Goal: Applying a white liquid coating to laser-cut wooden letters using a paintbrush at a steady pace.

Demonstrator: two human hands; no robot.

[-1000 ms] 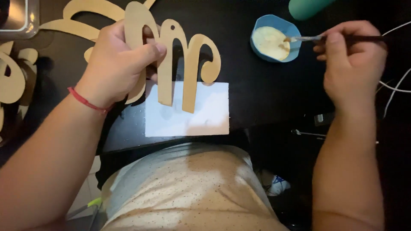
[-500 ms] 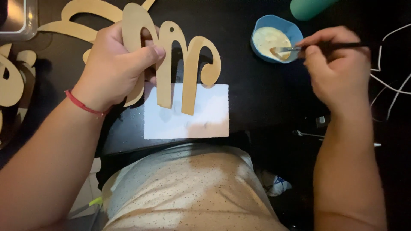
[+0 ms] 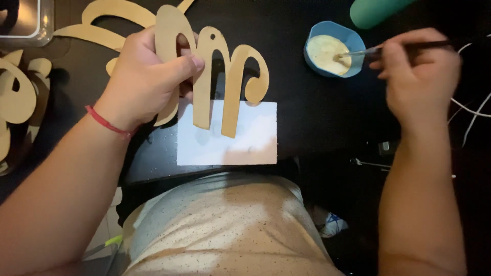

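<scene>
Working over the dark surface (image 3: 317,122), I hold the tan cutout (image 3: 225,76) in my left hand (image 3: 148,76), fingers clamped round its left loops, its legs hanging over the white sheet (image 3: 230,140) near the front edge. The wood looks bare as far as I can tell, so I judge the coating barely begun: my right hand (image 3: 419,71) pinches a brush (image 3: 404,47) with its tip dipped in the cream paint in the blue cup (image 3: 332,48). Between cup and sheet lies open room, while more cutouts (image 3: 20,97) crowd the left and white cords (image 3: 473,110) the right.
</scene>
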